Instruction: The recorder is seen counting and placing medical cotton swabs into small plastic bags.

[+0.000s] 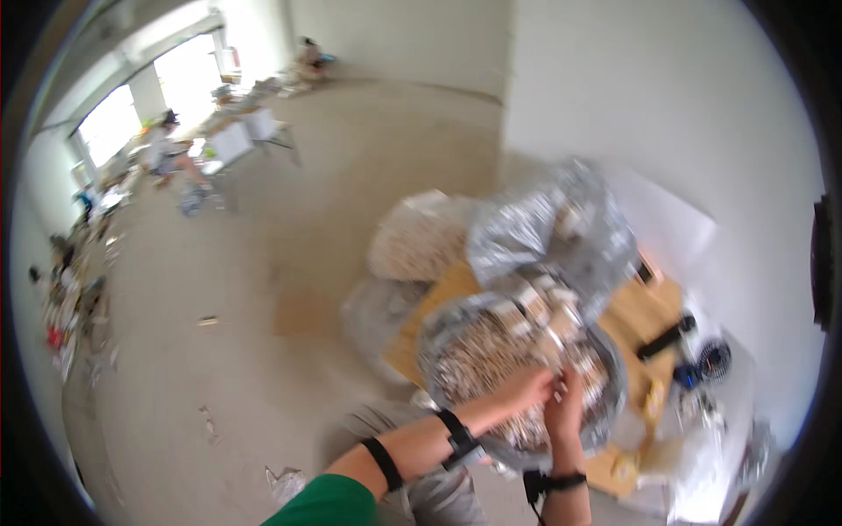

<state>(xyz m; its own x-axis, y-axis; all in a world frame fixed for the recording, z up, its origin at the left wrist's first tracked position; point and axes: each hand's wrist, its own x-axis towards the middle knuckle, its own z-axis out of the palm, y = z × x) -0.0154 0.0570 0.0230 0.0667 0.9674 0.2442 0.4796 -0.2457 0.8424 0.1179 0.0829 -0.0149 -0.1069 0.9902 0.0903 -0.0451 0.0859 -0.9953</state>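
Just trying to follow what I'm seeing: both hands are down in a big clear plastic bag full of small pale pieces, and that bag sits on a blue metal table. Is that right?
Not quite. The table is light brown and wooden-looking, not blue metal, as the head view shows. The rest holds: the left hand and right hand meet inside the big clear plastic bag of small pale pieces.

Both my hands are down in a big clear plastic bag (456,329) of small pale pieces, left hand (524,388) and right hand (566,405) touching over the heap. Bag sits on a wooden table (636,311); picture blurred, grip unclear.
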